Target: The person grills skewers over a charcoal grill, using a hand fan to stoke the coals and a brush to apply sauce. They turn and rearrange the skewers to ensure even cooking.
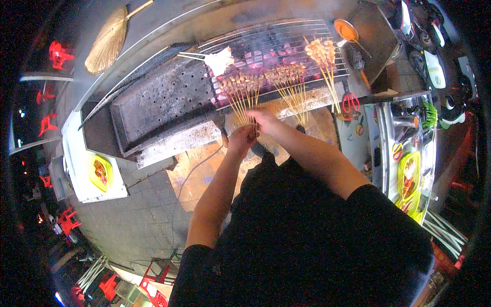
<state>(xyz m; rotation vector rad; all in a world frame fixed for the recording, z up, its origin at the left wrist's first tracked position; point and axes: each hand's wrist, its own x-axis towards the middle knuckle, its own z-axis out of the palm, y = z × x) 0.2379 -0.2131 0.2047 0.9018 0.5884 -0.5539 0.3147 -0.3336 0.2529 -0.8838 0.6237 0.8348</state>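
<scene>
Both my hands meet at the front of a charcoal grill. My left hand [241, 139] is closed around the lower ends of a fanned bunch of meat skewers [241, 85]. Just above it, my right hand [262, 119] has its fingers on the same wooden sticks. The meat of this bunch lies over the wire grate [264, 46] and glowing coals. Right beside it rests a second fan of browned meat skewers [285, 75], untouched. Paler, chunkier skewers [321, 51] lie at the grate's right end. White food on sticks [219, 61] sits at its left end.
A perforated metal tray [165, 99] fills the grill's left part. A palm-leaf fan [107, 42] lies behind it. At right are a bowl of orange seasoning [346, 30], a dark brush [356, 59], and red-handled scissors [350, 101]. Yellow baskets [100, 172] of food stand on both sides.
</scene>
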